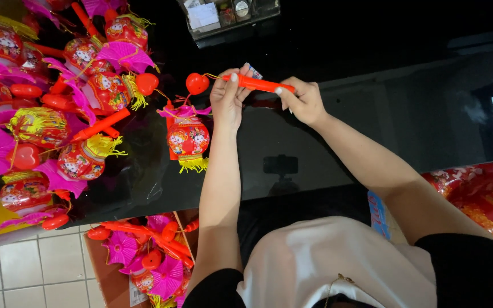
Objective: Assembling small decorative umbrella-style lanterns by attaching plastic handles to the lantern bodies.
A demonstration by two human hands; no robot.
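- The left hand (227,98) pinches one end of a red-orange plastic stick (259,85), its fingers closed together round it above the glossy black counter (372,120).
- The right hand (302,101) grips the other end of the same stick, thumb and fingers clamped on it, so the stick lies nearly level between the two hands.
- A thin yellow string runs from the stick's left end to a small red heart-shaped piece (197,83), which hangs just beside the left hand.
- Below the heart, a small red lantern toy (188,137) with cartoon figures, a pink fan top and a yellow tassel lies on the counter, near the left forearm.
- A heap of similar lantern toys (47,97), red, pink and yellow, covers the counter's left part, well apart from the hands.
- A clear plastic organiser (229,16) sits at the counter's far edge, beyond the hands.
- An open cardboard box (144,256) with more lantern toys stands on the tiled floor (24,268) beneath the counter's edge.
- Red packaged goods (480,194) show at the right, beside the right arm.
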